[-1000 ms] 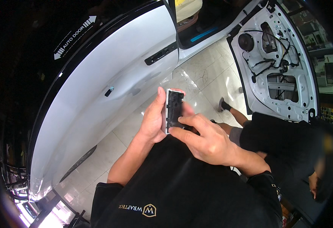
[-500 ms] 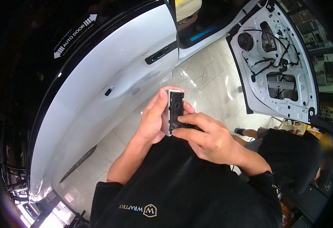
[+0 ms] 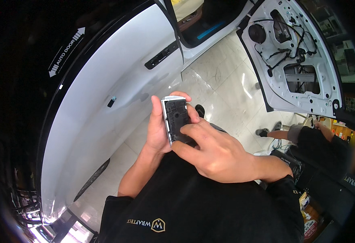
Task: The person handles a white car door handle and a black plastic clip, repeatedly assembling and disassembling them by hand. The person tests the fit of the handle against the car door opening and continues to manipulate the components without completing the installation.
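Note:
My left hand (image 3: pixel 157 129) is closed round the side and back of a small rectangular black plastic part (image 3: pixel 176 113) with a silver-white edge, its ribbed face turned up. My right hand (image 3: pixel 214 158) is bent over the part's lower half, index and middle fingertips pressed on it; its thumb is hidden. Both hands are in front of my black shirt. Just beyond them on the left is a white car door (image 3: pixel 88 105) with a black recessed strip (image 3: pixel 160 54) and a small dark fitting (image 3: pixel 110 103).
At the upper right another door (image 3: pixel 274 89) stands open, its inner frame bare with wiring. A person (image 3: pixel 315 137) in dark clothes is at the right, near a dark cart (image 3: pixel 327 190) with clutter. Tiled floor (image 3: pixel 226 101) lies between the doors, and a doorway sill (image 3: pixel 210 30) is behind.
The part has shifted slightly left and shows more of its black face. My right hand has moved slightly down. The other person has moved farther back, and the view has shifted slightly.

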A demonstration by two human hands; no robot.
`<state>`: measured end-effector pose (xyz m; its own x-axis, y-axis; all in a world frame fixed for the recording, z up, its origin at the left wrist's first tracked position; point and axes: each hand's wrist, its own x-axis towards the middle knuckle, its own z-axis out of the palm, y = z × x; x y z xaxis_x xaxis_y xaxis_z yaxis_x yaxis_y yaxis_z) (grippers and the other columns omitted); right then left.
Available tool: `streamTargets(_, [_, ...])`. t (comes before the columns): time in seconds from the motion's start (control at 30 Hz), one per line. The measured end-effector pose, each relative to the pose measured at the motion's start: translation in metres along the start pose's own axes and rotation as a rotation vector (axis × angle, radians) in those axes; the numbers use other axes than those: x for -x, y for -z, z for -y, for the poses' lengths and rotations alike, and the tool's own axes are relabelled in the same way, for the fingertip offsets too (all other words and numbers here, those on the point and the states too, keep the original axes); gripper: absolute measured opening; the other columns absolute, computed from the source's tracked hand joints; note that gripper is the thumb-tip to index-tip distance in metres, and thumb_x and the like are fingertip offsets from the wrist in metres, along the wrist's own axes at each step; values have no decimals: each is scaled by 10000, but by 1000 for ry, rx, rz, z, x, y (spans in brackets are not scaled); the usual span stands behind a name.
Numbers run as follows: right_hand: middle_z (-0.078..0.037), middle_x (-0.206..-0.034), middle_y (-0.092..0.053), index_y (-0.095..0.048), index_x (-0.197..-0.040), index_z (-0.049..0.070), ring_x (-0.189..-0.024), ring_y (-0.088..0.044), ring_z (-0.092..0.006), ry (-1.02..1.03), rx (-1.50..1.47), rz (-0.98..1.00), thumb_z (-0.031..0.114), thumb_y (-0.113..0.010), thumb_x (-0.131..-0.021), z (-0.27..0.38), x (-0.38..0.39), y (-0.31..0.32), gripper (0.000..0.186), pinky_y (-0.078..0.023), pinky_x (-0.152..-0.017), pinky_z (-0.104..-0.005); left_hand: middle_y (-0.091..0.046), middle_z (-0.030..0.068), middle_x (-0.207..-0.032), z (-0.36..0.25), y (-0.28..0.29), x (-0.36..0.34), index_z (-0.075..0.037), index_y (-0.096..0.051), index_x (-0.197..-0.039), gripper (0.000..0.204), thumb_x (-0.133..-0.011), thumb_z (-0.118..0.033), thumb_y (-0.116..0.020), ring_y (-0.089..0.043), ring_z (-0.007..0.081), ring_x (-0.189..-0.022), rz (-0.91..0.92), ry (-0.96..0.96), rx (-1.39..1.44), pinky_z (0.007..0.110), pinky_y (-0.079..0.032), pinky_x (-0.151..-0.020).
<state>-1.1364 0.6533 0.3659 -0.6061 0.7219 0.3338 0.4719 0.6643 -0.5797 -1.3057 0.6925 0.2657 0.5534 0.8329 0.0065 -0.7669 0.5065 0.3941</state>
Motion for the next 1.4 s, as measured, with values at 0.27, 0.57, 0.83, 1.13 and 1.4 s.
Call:
streamTargets(0.27, [-150, -1029, -562, -693, -1064, 5, -958, -677, -309, -6, 101, 133, 31, -728, -773, 0, 1, 5, 295, -604, -715, -347, -594, 71, -839, 11, 1, 2, -59, -555, -1323, 829, -1058, -798, -287, -717, 345, -896, -36, -13, 38, 471, -600, -839])
streamTargets(0.57, [-160, -984, -607, -698, -1054, -13, -910, -701, -283, -9, 60, 185, 35, -714, -793, -2, 1, 17, 266, -610, -761, -330, -559, 43, -784, 18, 6, 3, -83, -553, -1312, 790, -1062, -794, -318, -696, 332, -853, -135, 69, 37, 468, -586, -830])
streamTargets(0.83, [-154, -1169, -650, -742, -1180, 22, -1005, -702, -305, 5, -8, 26, -34, -761, -748, -2, 11, 5, 436, -605, -828, -391, -554, 44, -757, 7, -6, 0, -116, -524, -1338, 820, -1013, -851, -362, -741, 372, -923, -11, -84, -141, 508, -615, -820])
streamTargets(1.13, [-148, -1223, -664, -706, -1288, 20, -1037, -708, -328, -213, -107, -198, -145, -737, -774, -15, 14, 18, 541, -605, -874, -399, -562, 12, -812, 2, -2, -12, -113, -621, -1265, 708, -1055, -764, -438, -599, 218, -842, -309, 42, 295, 353, -532, -718])
streamTargets(1.4, [-140, -1190, -646, -679, -1310, 60, -1074, -680, -336, -217, -117, -110, 16, -806, -853, -12, 7, 16, 476, -591, -838, -410, -645, 44, -889, 4, -8, -9, -113, -631, -1259, 694, -1058, -751, -448, -650, 188, -817, -311, 40, 169, 352, -555, -709])
